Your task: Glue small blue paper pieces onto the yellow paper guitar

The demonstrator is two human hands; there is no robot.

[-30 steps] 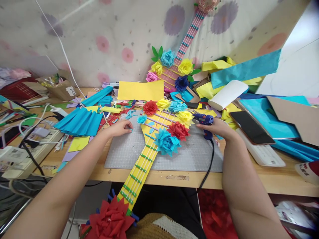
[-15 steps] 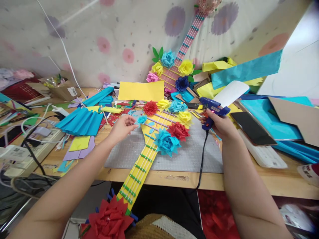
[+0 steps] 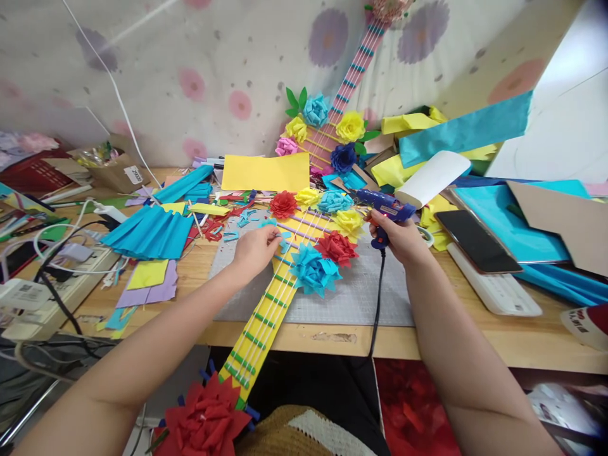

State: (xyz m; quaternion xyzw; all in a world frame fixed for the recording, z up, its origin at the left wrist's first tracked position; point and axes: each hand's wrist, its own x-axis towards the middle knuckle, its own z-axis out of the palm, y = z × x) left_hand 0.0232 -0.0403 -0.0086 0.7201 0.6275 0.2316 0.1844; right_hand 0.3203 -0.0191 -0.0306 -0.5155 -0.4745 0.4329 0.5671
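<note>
A yellow paper guitar (image 3: 261,322) with green frets, white strings and red, yellow and blue paper flowers slants from the desk toward my lap. My left hand (image 3: 256,250) is over the left side of its body, thumb and fingertips pinched together beside small light-blue paper petals (image 3: 284,247). What lies between those fingertips is too small to make out. The hand partly covers a small blue rosette (image 3: 267,223). My right hand (image 3: 401,239) grips a dark-blue glue gun (image 3: 386,204), its nozzle pointing left above the guitar's far right side, beside a yellow flower (image 3: 349,221).
A grey cutting mat (image 3: 327,310) lies under the guitar. The glue gun's black cord (image 3: 377,304) hangs over the desk's front edge. Paper scraps and a pleated blue sheet (image 3: 147,234) lie left; a phone (image 3: 479,240) lies right. A pink paper guitar (image 3: 349,82) leans behind.
My left hand has moved right, onto the guitar's edge, and its fingertips have closed into a pinch. The glue gun in my right hand has moved left, closer to the guitar.
</note>
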